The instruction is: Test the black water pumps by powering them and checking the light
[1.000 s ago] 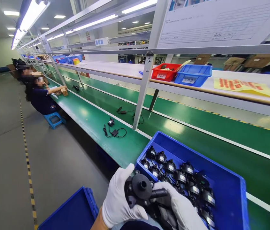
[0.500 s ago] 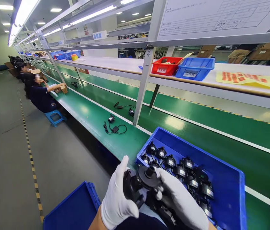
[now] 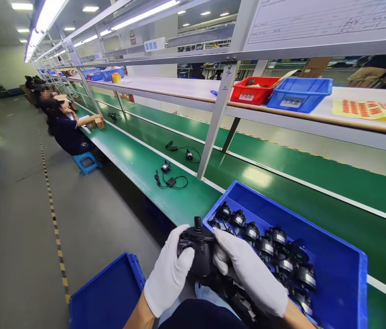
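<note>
Both my hands wear white gloves and meet in front of me on a black pump [image 3: 201,256], with its spout pointing up. My left hand [image 3: 170,269] wraps round the pump's left side, thumb across its front. On the other side my right hand [image 3: 247,269] is closed, its fingertips pressing the pump's right side. Below the hands, more black parts [image 3: 239,297] lie near my lap, partly hidden. Beside my right hand stands a blue bin [image 3: 330,242] holding several small black pumps [image 3: 267,246] with white labels and cables.
On the green bench [image 3: 127,153] lie a pump [image 3: 166,167] and its cable [image 3: 175,183]; another pump [image 3: 189,155] sits farther back. A metal post [image 3: 218,123] rises there. The shelf carries a red tray [image 3: 252,91] and a blue tray [image 3: 300,95]. Another blue bin [image 3: 107,292] is lower left. A person [image 3: 64,130] sits farther along.
The pump has turned from tilted, its round top facing me, to upright with the spout up. My hands have closed in around it. The view has shifted slightly to the left.
</note>
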Demonstrator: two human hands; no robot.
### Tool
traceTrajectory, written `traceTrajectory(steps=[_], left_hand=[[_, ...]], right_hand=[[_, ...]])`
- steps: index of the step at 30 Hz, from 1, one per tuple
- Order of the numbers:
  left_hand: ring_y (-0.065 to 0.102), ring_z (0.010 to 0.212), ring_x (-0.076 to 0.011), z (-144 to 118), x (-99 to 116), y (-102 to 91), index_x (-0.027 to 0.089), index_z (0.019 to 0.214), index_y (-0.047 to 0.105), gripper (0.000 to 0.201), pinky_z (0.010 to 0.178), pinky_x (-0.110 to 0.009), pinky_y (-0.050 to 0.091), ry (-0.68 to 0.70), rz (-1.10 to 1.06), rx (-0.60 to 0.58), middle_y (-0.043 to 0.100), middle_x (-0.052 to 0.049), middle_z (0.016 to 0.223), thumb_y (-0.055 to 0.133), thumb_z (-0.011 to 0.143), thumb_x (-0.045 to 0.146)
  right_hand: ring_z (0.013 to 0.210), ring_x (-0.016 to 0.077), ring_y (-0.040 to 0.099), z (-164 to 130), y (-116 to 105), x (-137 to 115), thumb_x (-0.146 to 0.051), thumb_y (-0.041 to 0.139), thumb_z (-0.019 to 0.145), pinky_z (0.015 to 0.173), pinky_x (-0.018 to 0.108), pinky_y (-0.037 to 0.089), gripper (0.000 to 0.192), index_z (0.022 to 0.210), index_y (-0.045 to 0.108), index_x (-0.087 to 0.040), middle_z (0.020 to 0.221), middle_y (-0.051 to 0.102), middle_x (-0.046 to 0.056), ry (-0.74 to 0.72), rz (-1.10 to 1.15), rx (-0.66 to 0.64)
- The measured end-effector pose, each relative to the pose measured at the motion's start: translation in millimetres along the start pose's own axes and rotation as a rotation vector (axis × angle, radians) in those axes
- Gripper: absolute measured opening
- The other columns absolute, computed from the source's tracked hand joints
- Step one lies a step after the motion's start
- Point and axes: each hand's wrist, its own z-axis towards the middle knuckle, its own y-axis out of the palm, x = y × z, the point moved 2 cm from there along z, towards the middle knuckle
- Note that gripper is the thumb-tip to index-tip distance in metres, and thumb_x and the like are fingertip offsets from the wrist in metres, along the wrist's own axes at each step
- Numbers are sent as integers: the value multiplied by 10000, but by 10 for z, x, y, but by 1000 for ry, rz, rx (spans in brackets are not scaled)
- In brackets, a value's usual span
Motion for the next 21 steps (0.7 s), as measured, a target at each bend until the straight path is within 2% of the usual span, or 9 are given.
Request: traceTrajectory(steps=[2,5,10,12,14,16,18,21], left_hand=[[543,1218,-236,-9,40,-34,227,1303,488,421,1105,-401,393,-6,-85,4,598,-89,1309,419,1003,513],[551,1112,-224,-14,86,-56,211,1195,512,365,1041,-380,421,-29,-222,-1,619,-67,1170,435,990,504],[514,1093,-220,-27,99,-30,203,1142,515,309,1028,-371,407,-56,-330,22,597,-55,1138,440,980,455],[515,1090,-219,-52,102,-6,210,1134,506,294,1011,-371,418,-67,-357,37,598,-53,1140,434,980,449],[523,1090,-218,-82,117,16,219,1147,491,289,1004,-373,422,-73,-335,79,599,-52,1147,431,981,447],[535,1088,-216,-104,149,25,224,1165,478,283,1010,-378,411,-67,-248,151,599,-53,1157,442,978,434],[547,1078,-213,-109,187,21,227,1167,472,265,1010,-380,399,-51,-161,212,601,-55,1164,442,978,410],[552,1070,-212,-98,214,1,233,1154,477,238,997,-375,397,-54,-122,237,608,-54,1172,441,980,391]], right_hand=[[471,114,291,6,34,-22,-821,342,850,510,287,268,674,510,390,-242,444,386,-40,20,-5,-13],[460,112,278,7,49,-36,-836,327,835,508,288,266,687,493,392,-244,433,371,-43,19,15,-24],[477,126,320,-15,53,-80,-779,268,874,537,300,311,656,502,388,-252,454,400,-28,-21,-51,-10],[538,139,391,-10,65,-103,-682,405,837,565,298,337,506,574,413,-250,532,464,-24,-67,-175,78],[609,153,462,5,90,-110,-518,594,699,591,291,372,310,693,444,-247,632,535,-26,-95,-323,189],[659,169,518,22,133,-92,-410,665,606,611,292,413,329,796,458,-239,715,597,-16,-109,-410,227],[699,185,551,33,171,-58,-408,668,637,639,304,449,350,863,472,-227,781,636,6,-138,-413,213],[734,197,550,32,182,3,-480,591,767,677,330,472,296,874,488,-224,813,637,21,-175,-348,194]])
